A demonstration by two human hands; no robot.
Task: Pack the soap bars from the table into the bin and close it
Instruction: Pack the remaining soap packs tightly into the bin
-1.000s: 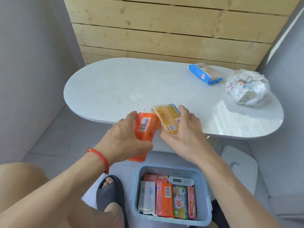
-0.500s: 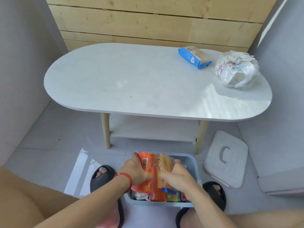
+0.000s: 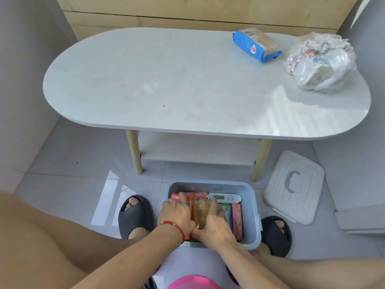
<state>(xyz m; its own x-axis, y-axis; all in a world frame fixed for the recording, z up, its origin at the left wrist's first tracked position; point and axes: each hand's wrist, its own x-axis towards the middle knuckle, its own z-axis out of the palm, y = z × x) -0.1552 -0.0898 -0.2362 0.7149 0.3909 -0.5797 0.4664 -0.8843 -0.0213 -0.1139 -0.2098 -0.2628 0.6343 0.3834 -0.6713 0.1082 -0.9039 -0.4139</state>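
Note:
A pale blue bin (image 3: 253, 211) stands open on the floor between my feet, packed with several wrapped soap bars. My left hand (image 3: 177, 213) is inside it, closed around an orange soap bar (image 3: 190, 202) that it mostly hides. My right hand (image 3: 214, 223) holds a yellow soap bar (image 3: 200, 211) down among the others. A red bar (image 3: 237, 217) lies along the bin's right side. On the white oval table (image 3: 187, 80) a blue-wrapped soap bar (image 3: 255, 45) lies at the far right. The bin's white lid (image 3: 293, 186) rests on the floor to the right.
A crumpled clear plastic bag (image 3: 321, 63) sits at the table's right end. Wooden table legs (image 3: 134, 152) and a lower shelf stand just behind the bin. My black slippers (image 3: 133, 213) flank the bin. A pink object (image 3: 193, 282) shows at the bottom edge.
Both hands have carried the orange and yellow soap bars from the table's front edge down into the bin, and my view has tilted downward.

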